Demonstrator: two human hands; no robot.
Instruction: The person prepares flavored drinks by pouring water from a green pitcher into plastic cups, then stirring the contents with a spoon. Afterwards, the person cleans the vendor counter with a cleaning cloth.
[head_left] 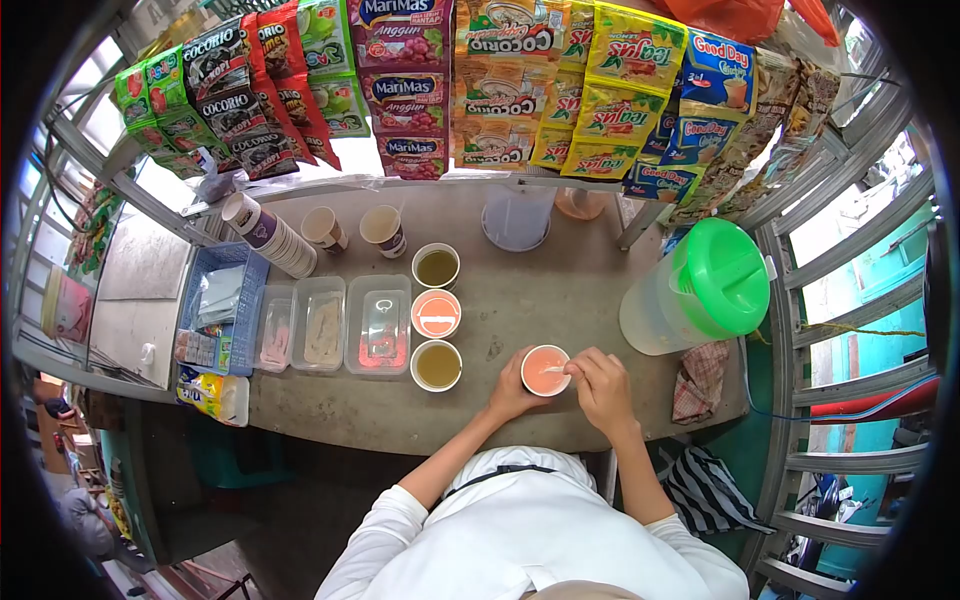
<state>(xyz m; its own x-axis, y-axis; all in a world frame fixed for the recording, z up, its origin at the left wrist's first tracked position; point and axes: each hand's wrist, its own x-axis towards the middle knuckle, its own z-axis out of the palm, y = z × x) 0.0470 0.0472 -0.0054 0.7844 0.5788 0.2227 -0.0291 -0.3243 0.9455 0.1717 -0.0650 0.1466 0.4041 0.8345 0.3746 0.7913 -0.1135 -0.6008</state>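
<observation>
White, softly creased fabric of a long-sleeved shirt [560, 530] spreads closest, its sleeves leading to two bare hands. The left hand [512, 390] is curled round a round white paper cup of milky orange-pink liquid [546, 370], standing near the front edge of the smooth grey-brown worktop [520, 290]; that grip probably keeps the light cup steady. The right hand [602, 388] has thumb and fingers pinched together on a slim, pale, plastic-looking stirrer [556, 369] dipping into it, a hold that seems to suit fine control.

Left of the cup, three filled paper cups [438, 365] line up, likely spaced for easy reach: orange-pink between two olive-green. Rectangular clear plastic boxes [378, 310] sit just beside them. Rightward stands a rounded translucent jug with a glossy green lid [725, 275]. Farthest, shiny foil-like sachet strips [630, 80] hang in rows, presumably to spare worktop space.
</observation>
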